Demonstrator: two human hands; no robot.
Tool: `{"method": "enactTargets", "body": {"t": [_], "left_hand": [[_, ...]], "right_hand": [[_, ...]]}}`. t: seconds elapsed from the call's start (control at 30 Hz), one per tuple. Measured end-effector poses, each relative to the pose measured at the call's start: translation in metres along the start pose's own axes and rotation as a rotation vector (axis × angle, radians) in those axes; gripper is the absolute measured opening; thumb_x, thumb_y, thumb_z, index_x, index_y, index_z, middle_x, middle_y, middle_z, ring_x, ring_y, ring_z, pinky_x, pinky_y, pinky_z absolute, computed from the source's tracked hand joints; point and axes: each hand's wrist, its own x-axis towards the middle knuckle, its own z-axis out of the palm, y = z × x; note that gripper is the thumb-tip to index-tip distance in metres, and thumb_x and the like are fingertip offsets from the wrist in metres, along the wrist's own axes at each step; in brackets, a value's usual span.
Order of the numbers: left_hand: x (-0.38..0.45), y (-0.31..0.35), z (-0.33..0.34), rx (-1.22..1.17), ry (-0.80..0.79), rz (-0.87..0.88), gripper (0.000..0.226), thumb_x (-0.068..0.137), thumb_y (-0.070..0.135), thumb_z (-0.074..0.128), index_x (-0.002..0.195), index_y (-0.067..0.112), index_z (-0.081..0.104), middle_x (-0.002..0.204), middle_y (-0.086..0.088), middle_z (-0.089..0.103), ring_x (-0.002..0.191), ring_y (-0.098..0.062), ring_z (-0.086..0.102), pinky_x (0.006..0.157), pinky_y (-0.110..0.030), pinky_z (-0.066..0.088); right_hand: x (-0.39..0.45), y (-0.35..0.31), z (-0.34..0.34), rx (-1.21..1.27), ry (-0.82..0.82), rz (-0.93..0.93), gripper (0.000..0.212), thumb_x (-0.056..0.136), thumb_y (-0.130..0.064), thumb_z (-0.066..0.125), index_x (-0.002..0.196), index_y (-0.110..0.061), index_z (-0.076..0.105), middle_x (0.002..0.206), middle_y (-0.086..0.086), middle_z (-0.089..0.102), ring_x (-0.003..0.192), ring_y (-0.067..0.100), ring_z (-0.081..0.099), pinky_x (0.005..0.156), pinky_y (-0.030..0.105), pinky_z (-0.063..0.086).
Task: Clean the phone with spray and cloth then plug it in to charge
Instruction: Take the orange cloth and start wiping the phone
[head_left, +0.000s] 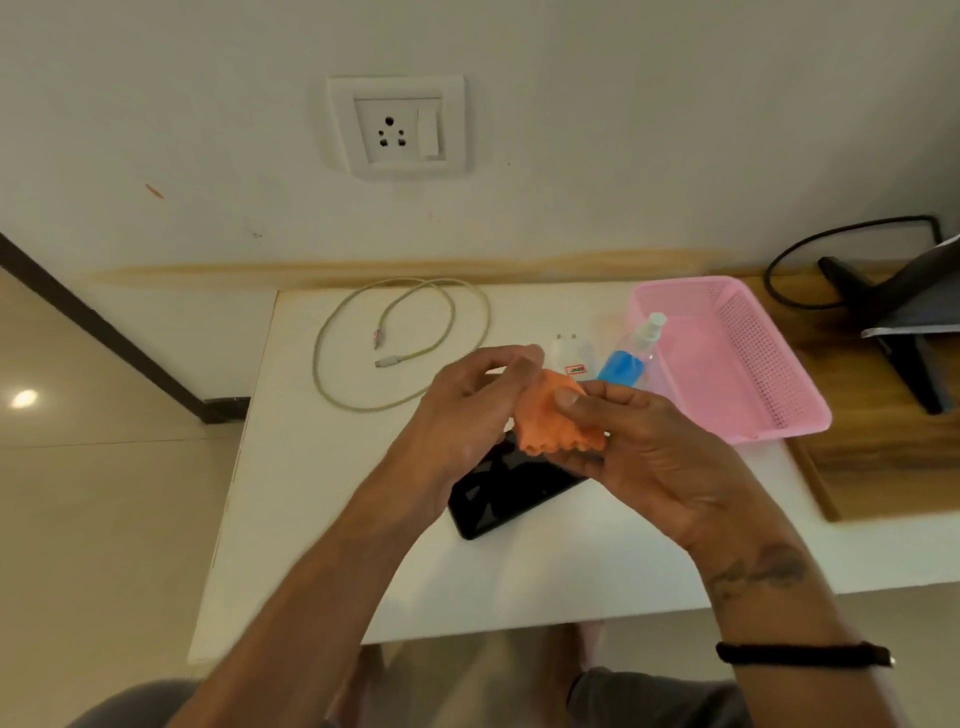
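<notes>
While bunched between both hands, orange cloth (558, 415) pinched by left hand (467, 415) and right hand (649, 447), held just above black phone (509, 493) lying flat on white table (311, 519).

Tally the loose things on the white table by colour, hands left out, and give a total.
Black: 1, the phone
Orange: 1, the cloth, held above the phone by both hands
Blue: 1, the spray bottle
Pink: 1, the basket
White or off-white: 2, the cable and the charger plug
Total: 6
</notes>
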Motion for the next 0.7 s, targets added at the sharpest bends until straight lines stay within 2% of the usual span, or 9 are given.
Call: {"method": "enactTargets", "body": {"t": [0.1, 0.2, 0.4, 0.5, 0.53, 0.57, 0.6, 0.63, 0.7], "left_hand": [[0.002, -0.002, -0.007, 0.023, -0.049, 0.037, 0.020, 0.091, 0.041, 0.076, 0.108, 0.032, 0.077, 0.093, 0.007, 0.082, 0.086, -0.003, 0.077, 0.078, -0.018, 0.060], [0.004, -0.011, -0.009, 0.105, -0.044, 0.019, 0.024, 0.086, 0.036, 0.082, 0.109, 0.033, 0.075, 0.086, 0.005, 0.081, 0.079, -0.006, 0.076, 0.084, -0.026, 0.059], [0.008, -0.009, -0.012, 0.261, -0.002, 0.078, 0.024, 0.087, 0.033, 0.082, 0.109, 0.031, 0.074, 0.082, 0.006, 0.081, 0.073, -0.007, 0.077, 0.072, -0.025, 0.061], [0.009, -0.012, -0.015, 0.492, 0.067, 0.129, 0.023, 0.089, 0.040, 0.077, 0.110, 0.032, 0.072, 0.087, 0.010, 0.077, 0.069, -0.002, 0.074, 0.053, -0.014, 0.053], [0.008, -0.014, -0.017, 0.614, 0.091, 0.130, 0.029, 0.089, 0.047, 0.075, 0.114, 0.033, 0.070, 0.094, 0.012, 0.076, 0.074, -0.002, 0.073, 0.056, -0.016, 0.054], [0.008, -0.017, -0.020, 0.764, 0.104, 0.122, 0.040, 0.088, 0.055, 0.073, 0.122, 0.035, 0.066, 0.104, 0.012, 0.073, 0.086, -0.004, 0.072, 0.065, -0.021, 0.056], [0.007, -0.021, -0.023, 0.925, 0.100, 0.107, 0.056, 0.085, 0.063, 0.072, 0.132, 0.035, 0.061, 0.115, 0.010, 0.069, 0.104, -0.009, 0.066, 0.078, -0.027, 0.056], [0.006, -0.027, -0.025, 1.062, 0.078, 0.089, 0.073, 0.079, 0.070, 0.072, 0.140, 0.034, 0.054, 0.125, 0.007, 0.064, 0.120, -0.014, 0.057, 0.089, -0.033, 0.053], [0.002, -0.038, -0.024, 1.220, 0.011, 0.064, 0.101, 0.068, 0.079, 0.073, 0.152, 0.032, 0.039, 0.140, 0.002, 0.051, 0.132, -0.021, 0.042, 0.100, -0.039, 0.046]], "right_hand": [[0.003, 0.001, 0.000, -0.037, 0.090, -0.060, 0.054, 0.078, -0.021, 0.078, 0.123, 0.006, 0.065, 0.119, 0.020, 0.073, 0.109, 0.032, 0.073, 0.087, 0.042, 0.062], [0.007, 0.004, -0.001, -0.100, 0.151, -0.111, 0.052, 0.073, -0.021, 0.080, 0.117, 0.003, 0.068, 0.114, 0.017, 0.075, 0.101, 0.031, 0.076, 0.078, 0.038, 0.063], [0.009, 0.001, 0.000, -0.172, 0.108, -0.152, 0.044, 0.060, -0.025, 0.085, 0.102, -0.015, 0.078, 0.099, 0.000, 0.080, 0.092, 0.022, 0.079, 0.067, 0.030, 0.063], [0.009, 0.006, -0.004, -0.475, 0.253, -0.242, 0.024, 0.072, -0.020, 0.089, 0.093, -0.021, 0.078, 0.089, -0.004, 0.079, 0.082, 0.004, 0.077, 0.060, 0.020, 0.059], [0.009, 0.008, -0.006, -0.664, 0.352, -0.298, 0.016, 0.077, -0.022, 0.086, 0.089, -0.025, 0.076, 0.087, -0.010, 0.077, 0.079, -0.006, 0.073, 0.059, 0.015, 0.055], [0.009, 0.011, -0.009, -0.863, 0.449, -0.345, 0.010, 0.082, -0.025, 0.081, 0.087, -0.028, 0.073, 0.085, -0.016, 0.073, 0.077, -0.010, 0.069, 0.059, 0.012, 0.051], [0.008, 0.013, -0.010, -1.035, 0.528, -0.374, 0.007, 0.086, -0.027, 0.077, 0.087, -0.029, 0.070, 0.084, -0.017, 0.071, 0.075, -0.006, 0.069, 0.059, 0.013, 0.049], [0.007, 0.015, -0.013, -1.172, 0.583, -0.390, 0.006, 0.090, -0.028, 0.074, 0.088, -0.028, 0.069, 0.085, -0.014, 0.070, 0.073, 0.003, 0.069, 0.061, 0.018, 0.052], [0.007, 0.018, -0.016, -1.391, 0.637, -0.384, 0.011, 0.094, -0.027, 0.073, 0.089, -0.024, 0.063, 0.085, -0.005, 0.067, 0.071, 0.013, 0.065, 0.069, 0.032, 0.059]]}}
